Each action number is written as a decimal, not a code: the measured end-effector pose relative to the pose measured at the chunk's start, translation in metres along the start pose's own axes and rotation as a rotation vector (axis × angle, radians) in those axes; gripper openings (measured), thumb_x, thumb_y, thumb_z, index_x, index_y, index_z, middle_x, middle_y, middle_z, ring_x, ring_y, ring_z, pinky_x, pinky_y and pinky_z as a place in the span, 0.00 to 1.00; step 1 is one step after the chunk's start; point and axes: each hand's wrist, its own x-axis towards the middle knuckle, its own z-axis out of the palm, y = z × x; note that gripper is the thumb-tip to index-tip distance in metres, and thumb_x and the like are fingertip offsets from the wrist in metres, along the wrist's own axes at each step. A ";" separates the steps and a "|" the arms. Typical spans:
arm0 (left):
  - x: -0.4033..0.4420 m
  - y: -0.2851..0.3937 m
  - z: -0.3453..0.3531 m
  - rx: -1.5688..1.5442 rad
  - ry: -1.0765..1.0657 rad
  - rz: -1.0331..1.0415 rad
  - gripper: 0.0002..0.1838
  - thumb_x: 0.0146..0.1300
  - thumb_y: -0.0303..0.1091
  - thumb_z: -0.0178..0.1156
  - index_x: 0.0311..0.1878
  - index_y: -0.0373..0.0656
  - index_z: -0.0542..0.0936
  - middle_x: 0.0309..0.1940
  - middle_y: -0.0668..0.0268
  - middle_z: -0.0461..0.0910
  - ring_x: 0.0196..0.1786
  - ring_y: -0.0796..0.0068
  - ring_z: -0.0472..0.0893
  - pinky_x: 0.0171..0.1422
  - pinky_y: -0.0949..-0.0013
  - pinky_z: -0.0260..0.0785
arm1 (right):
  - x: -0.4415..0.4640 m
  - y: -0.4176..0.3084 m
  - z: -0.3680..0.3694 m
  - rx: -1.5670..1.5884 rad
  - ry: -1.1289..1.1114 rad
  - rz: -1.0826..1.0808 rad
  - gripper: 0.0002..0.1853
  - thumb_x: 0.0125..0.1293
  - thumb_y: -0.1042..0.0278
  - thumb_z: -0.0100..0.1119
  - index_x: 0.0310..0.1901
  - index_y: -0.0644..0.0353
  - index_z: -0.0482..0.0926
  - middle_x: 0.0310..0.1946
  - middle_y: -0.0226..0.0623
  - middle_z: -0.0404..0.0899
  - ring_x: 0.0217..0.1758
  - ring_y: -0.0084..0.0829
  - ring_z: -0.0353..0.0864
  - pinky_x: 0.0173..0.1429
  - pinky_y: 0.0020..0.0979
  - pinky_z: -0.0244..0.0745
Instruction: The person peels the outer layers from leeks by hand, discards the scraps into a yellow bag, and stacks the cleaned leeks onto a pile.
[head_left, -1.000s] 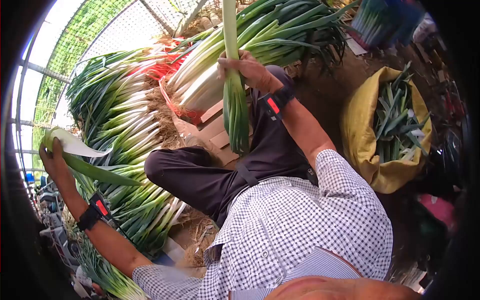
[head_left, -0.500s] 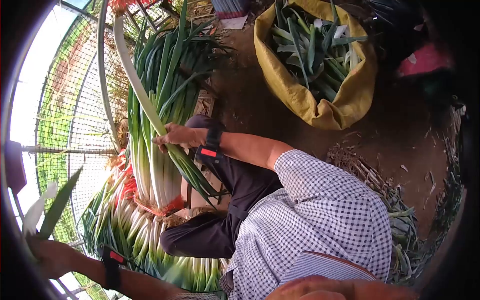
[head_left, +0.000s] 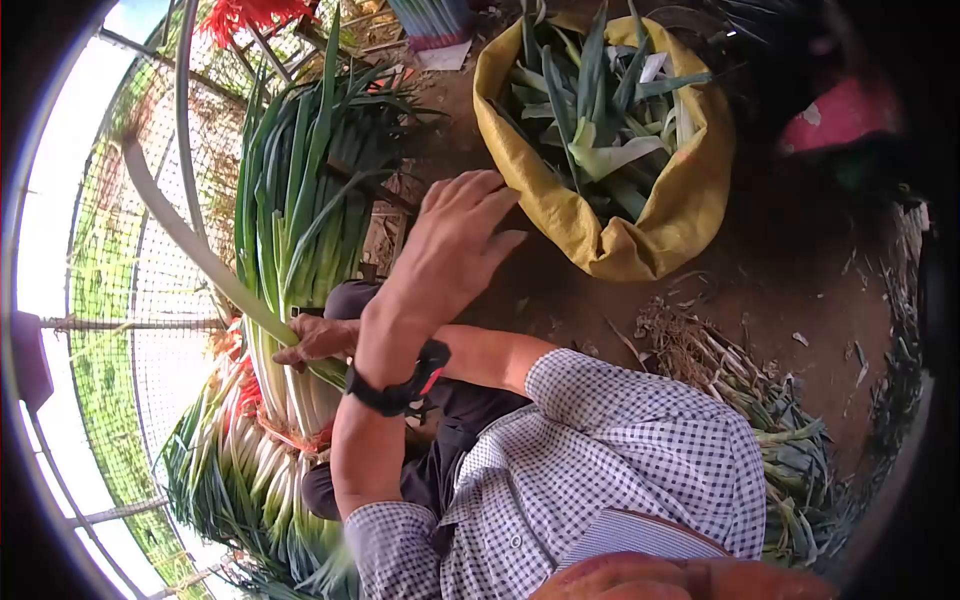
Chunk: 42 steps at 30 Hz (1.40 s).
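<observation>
My left hand (head_left: 452,245) is raised over my right forearm, at the left edge of the open yellow sack (head_left: 555,215). Its fingers are apart and hold nothing. Green leek leaves fill the sack's mouth, with a pale green and white leaf piece (head_left: 612,157) on or just above them. My right hand (head_left: 318,340) is closed round a single leek (head_left: 215,270), whose white stalk points up and left. My left forearm partly hides its green end. Behind my right hand stands a tied bundle of leeks (head_left: 305,220).
More leeks (head_left: 235,470) are piled at the lower left beside mesh netting (head_left: 120,400). Red netting (head_left: 250,15) hangs at the top left. Loose leaves and roots (head_left: 720,360) lie on the ground at the right. A pink object (head_left: 840,115) is at the upper right.
My left hand has swung from the far left across to the sack and let go of the leaf piece, which now shows at the sack. My right hand keeps the leek. The view has turned right.
</observation>
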 end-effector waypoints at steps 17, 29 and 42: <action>-0.318 -0.093 0.001 0.066 0.476 -1.163 0.33 0.56 0.34 0.68 0.65 0.37 0.71 0.50 0.53 0.82 0.53 0.57 0.83 0.56 0.57 0.73 | 0.041 -0.043 0.016 0.172 -0.035 -0.076 0.15 0.72 0.54 0.59 0.38 0.60 0.76 0.33 0.37 0.79 0.39 0.32 0.80 0.54 0.36 0.77; -0.330 -0.078 0.028 0.287 0.795 -1.079 0.46 0.51 0.33 0.72 0.72 0.33 0.60 0.55 0.51 0.73 0.58 0.49 0.73 0.66 0.49 0.60 | 0.042 0.003 0.024 0.576 -0.168 -0.016 0.13 0.70 0.62 0.58 0.45 0.64 0.78 0.40 0.42 0.81 0.46 0.38 0.81 0.67 0.46 0.69; -0.351 -0.026 0.035 0.603 0.790 -1.085 0.49 0.52 0.43 0.73 0.74 0.40 0.59 0.71 0.50 0.61 0.74 0.48 0.59 0.78 0.42 0.43 | 0.071 -0.131 -0.030 0.261 0.200 -0.323 0.18 0.72 0.51 0.59 0.31 0.57 0.73 0.23 0.36 0.74 0.30 0.37 0.78 0.48 0.48 0.79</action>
